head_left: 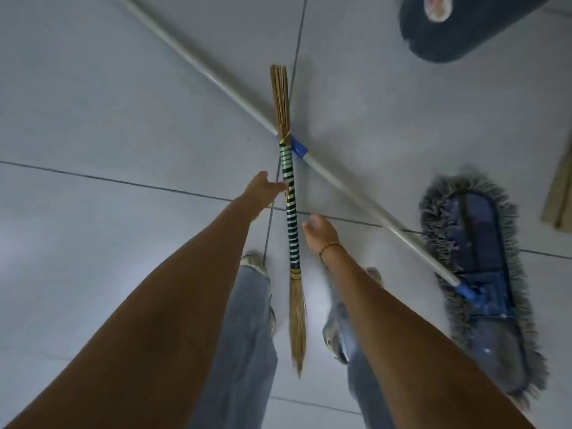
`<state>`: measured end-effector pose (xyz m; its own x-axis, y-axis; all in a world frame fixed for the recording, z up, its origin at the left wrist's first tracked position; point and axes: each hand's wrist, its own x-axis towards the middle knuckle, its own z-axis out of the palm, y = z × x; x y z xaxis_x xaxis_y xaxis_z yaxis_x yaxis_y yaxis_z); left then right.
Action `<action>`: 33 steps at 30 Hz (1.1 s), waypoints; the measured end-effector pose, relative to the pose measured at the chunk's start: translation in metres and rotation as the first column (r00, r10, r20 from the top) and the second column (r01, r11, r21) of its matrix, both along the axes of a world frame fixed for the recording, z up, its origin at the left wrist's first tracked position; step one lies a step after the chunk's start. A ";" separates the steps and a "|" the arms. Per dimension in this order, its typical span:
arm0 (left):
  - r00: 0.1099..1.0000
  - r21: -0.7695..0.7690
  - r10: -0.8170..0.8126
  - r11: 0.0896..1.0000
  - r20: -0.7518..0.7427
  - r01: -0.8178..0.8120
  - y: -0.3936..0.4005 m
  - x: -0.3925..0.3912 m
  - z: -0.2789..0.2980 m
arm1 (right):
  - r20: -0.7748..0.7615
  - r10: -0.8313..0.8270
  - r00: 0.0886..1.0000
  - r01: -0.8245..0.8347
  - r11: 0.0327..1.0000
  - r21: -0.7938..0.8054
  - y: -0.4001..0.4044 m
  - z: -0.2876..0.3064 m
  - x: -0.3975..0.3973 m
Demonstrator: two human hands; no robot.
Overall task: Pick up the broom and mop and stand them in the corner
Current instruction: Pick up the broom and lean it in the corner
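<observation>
A straw broom (291, 212) with a green, black and white striped wrap lies on the grey tiled floor, its thin bristle tip pointing toward my feet. It crosses over the long white handle (216, 85) of a flat mop, whose blue fringed head (483, 274) rests at the right. My left hand (263, 190) reaches down beside the broom's wrap, fingertips touching or nearly touching it. My right hand (318, 230), with a bead bracelet, hovers just right of the wrap with fingers loosely curled, holding nothing.
A dark blue rounded object (458, 29) sits at the top right. A tan, wood-coloured piece (560, 196) shows at the right edge. My jeans legs and shoes (257, 267) stand on either side of the broom's tip.
</observation>
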<state>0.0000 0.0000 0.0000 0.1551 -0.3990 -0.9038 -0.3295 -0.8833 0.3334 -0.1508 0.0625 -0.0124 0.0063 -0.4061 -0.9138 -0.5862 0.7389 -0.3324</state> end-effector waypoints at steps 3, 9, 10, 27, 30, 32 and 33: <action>0.990 -0.011 0.128 0.992 -0.061 -0.129 -0.001 -0.001 -0.062 | 0.030 -0.112 0.993 0.108 0.987 0.122 0.027 -0.059 0.006; 0.922 -0.049 0.290 0.949 -0.256 -0.312 -0.002 -0.009 -0.128 | 0.094 -0.016 0.995 -0.001 0.984 0.178 0.060 -0.130 0.017; 0.915 -0.066 0.307 0.940 -0.260 -0.335 -0.003 -0.007 -0.125 | 0.077 0.001 0.997 -0.013 0.987 0.162 0.057 -0.130 0.019; 0.951 -0.486 0.022 0.856 -0.307 -0.177 -0.077 0.018 0.352 | 0.076 0.008 0.997 0.015 0.954 -0.298 -0.037 0.276 0.033; 0.947 -0.576 -0.090 0.810 -0.309 -0.111 -0.083 0.021 0.464 | 0.123 -0.044 0.991 0.089 0.917 -0.390 -0.041 0.376 0.025; 0.944 -0.637 -0.175 0.770 -0.280 -0.047 -0.092 0.019 0.519 | 0.141 -0.055 0.988 0.114 0.880 -0.460 -0.047 0.422 0.022; 0.941 -0.656 -0.203 0.755 -0.271 -0.026 -0.095 0.017 0.541 | 0.151 -0.064 0.986 0.130 0.864 -0.487 -0.049 0.441 0.019</action>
